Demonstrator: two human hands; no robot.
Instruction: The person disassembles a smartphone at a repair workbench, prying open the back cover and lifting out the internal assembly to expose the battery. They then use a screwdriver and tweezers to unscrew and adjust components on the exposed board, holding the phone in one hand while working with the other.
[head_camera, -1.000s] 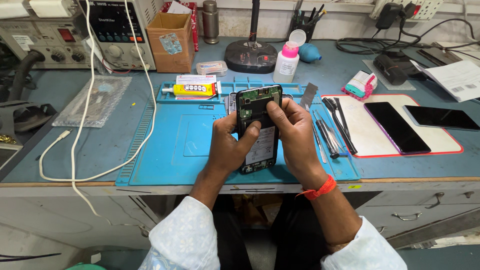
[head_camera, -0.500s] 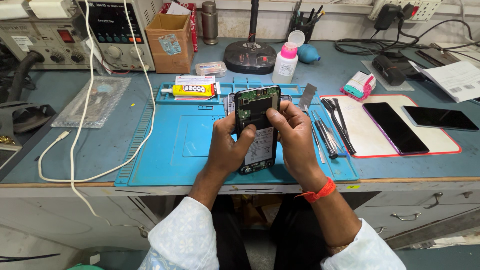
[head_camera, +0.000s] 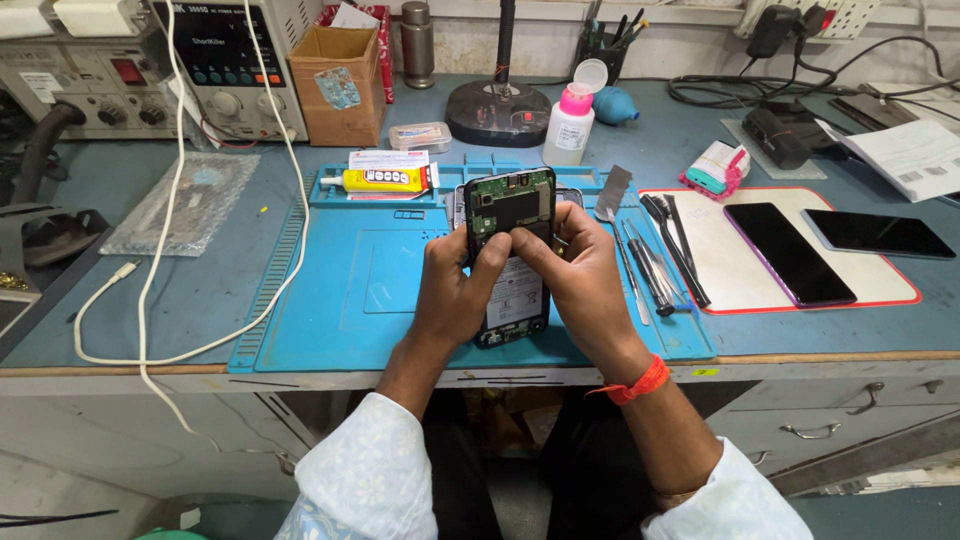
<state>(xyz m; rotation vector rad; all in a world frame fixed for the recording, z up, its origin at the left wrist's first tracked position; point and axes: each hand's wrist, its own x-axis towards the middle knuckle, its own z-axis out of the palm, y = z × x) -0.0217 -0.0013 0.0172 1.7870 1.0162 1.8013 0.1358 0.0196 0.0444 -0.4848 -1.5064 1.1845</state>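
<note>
Little has moved: both hands' fingers (head_camera: 497, 252) remain closed around the opened phone (head_camera: 510, 255), hiding its middle.

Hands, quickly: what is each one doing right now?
Left hand: closed around the opened phone, gripping its left edge.
Right hand: closed on the same phone, fingertips on its exposed back.
</note>
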